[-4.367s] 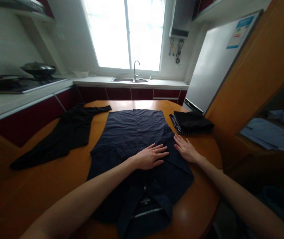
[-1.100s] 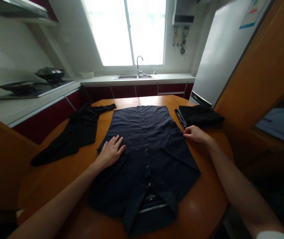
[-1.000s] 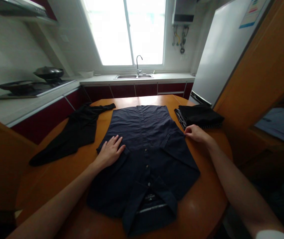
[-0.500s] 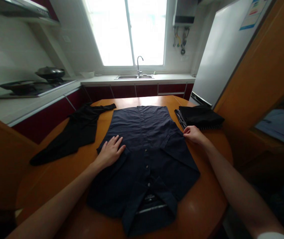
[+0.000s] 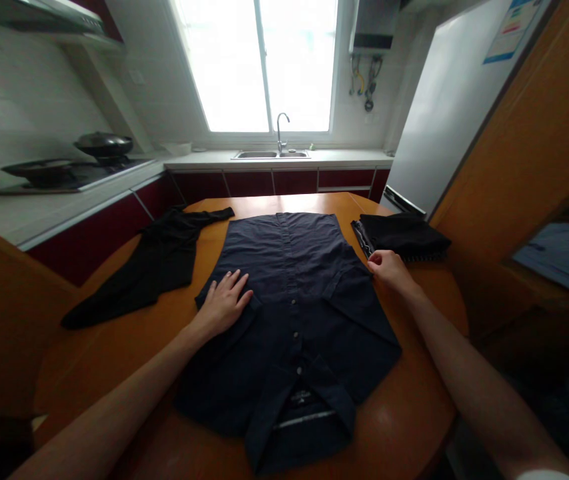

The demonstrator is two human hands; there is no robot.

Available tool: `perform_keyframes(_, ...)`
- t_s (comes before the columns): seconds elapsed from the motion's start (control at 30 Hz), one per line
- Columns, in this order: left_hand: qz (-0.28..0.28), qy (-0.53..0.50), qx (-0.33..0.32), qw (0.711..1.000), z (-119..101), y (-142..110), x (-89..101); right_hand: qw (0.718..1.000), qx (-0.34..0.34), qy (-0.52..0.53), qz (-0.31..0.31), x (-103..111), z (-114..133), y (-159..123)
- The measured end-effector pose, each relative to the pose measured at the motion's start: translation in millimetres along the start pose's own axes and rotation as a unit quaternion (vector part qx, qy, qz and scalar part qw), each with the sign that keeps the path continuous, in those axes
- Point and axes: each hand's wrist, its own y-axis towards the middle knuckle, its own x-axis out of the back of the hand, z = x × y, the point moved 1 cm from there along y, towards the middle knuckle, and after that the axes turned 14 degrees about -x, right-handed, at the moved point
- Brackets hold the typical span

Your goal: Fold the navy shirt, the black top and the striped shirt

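Note:
A dark navy button-up shirt (image 5: 289, 287) lies spread front side up on the wooden table, its collar toward me and its hem toward the window. The sleeves are folded in over the body. My left hand (image 5: 225, 303) rests flat on the shirt's left side, fingers spread. At the right edge of the shirt, my right hand (image 5: 388, 269) is closed in a pinch on the side of the fabric, close to a stack of folded dark clothes (image 5: 404, 235).
A black garment (image 5: 159, 260) lies loosely on the left of the round-edged table (image 5: 384, 413). Behind are a counter with a sink (image 5: 269, 155), a stove with pans (image 5: 44, 175) at left, and a fridge (image 5: 444, 107) at right.
Almost nothing differs. The whole view has shifted very slightly; both hands stay in the same places on the shirt.

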Motion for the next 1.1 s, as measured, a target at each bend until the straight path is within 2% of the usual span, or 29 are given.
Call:
perform_keyframes(0.13, -0.02, -0.013, -0.031, 0.999, -3.8, 0.3, 0.6, 0.988, 0.129, 0.079, 0.008, -3.2, 11.8, -5.5)
perform_keyframes(0.27, -0.019, -0.035, -0.048, 0.998, -6.9, 0.3, 2.1, 0.978, 0.183, 0.1, -0.001, -14.0, 20.5, -12.3)
perform_keyframes(0.37, -0.02, -0.056, -0.066, 0.996, -9.0, -0.6, 6.4, 0.975, 0.2, 0.095, 0.019, -21.2, 24.7, -16.3)
perform_keyframes(0.5, 0.006, -0.095, -0.149, 0.984, -17.8, -3.0, 16.1, 0.975, 0.209, 0.068, 0.021, -28.9, 28.3, -20.1)
perform_keyframes(0.57, 0.032, -0.101, -0.179, 0.978, -23.4, -4.2, 20.2, 0.979, 0.202, 0.019, 0.034, -36.2, 29.2, -22.9)
perform_keyframes(0.7, 0.063, -0.092, -0.178, 0.978, -28.9, -4.9, 23.9, 0.974, 0.162, -0.116, 0.106, -53.6, 28.9, -30.2)
perform_keyframes(0.77, 0.062, -0.095, -0.179, 0.977, -28.5, -4.9, 24.0, 0.972, 0.156, -0.126, 0.121, -57.2, 28.8, -31.8)
perform_keyframes(0.9, 0.06, -0.101, -0.184, 0.976, -27.0, -5.3, 23.7, 0.978, 0.18, -0.064, 0.087, -47.8, 29.6, -27.5)
perform_keyframes(1.1, 0.046, -0.1, -0.186, 0.976, -31.3, -7.6, 27.4, 0.979, 0.186, 0.077, 0.009, -13.6, 40.6, -31.0)
